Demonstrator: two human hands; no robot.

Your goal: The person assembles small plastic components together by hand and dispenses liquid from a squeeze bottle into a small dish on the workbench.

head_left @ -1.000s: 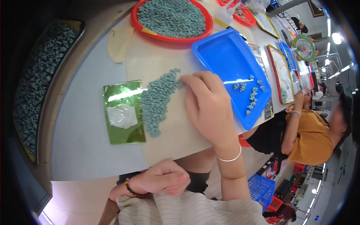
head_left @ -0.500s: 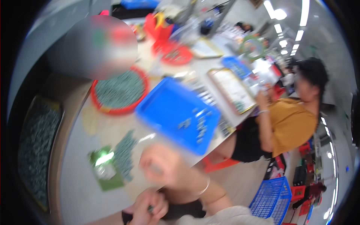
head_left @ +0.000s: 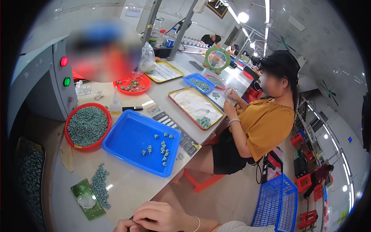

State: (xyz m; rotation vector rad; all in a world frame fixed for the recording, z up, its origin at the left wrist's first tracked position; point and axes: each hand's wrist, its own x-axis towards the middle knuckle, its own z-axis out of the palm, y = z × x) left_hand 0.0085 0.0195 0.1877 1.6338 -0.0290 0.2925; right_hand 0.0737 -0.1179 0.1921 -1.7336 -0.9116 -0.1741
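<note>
At the lower edge my right hand [head_left: 164, 217] lies with bent fingers over my left hand [head_left: 129, 226], which is partly cut off. Both are closed and close together; anything between their fingers is hidden. Left of them on the table are a loose heap of small grey-green pieces [head_left: 100, 186] and a green square sheet [head_left: 95, 214] with a whitish translucent lump [head_left: 85, 201] on it. Beyond stands a blue tray [head_left: 125, 135] with several small pieces, mostly in its right half. A round red basin [head_left: 109, 120] full of similar pieces stands to its left.
Behind the tray are a knife [head_left: 132, 108] and a small bottle [head_left: 115, 105]. A co-worker in a mustard top [head_left: 266, 123] sits at right, beside a yellow-rimmed tray [head_left: 181, 113]. A red stool [head_left: 201, 181] and blue basket [head_left: 272, 205] stand on the floor.
My right hand has come down from above the table edge to my left hand. The view has shifted, so the table things sit lower and further left. Blur has cleared.
</note>
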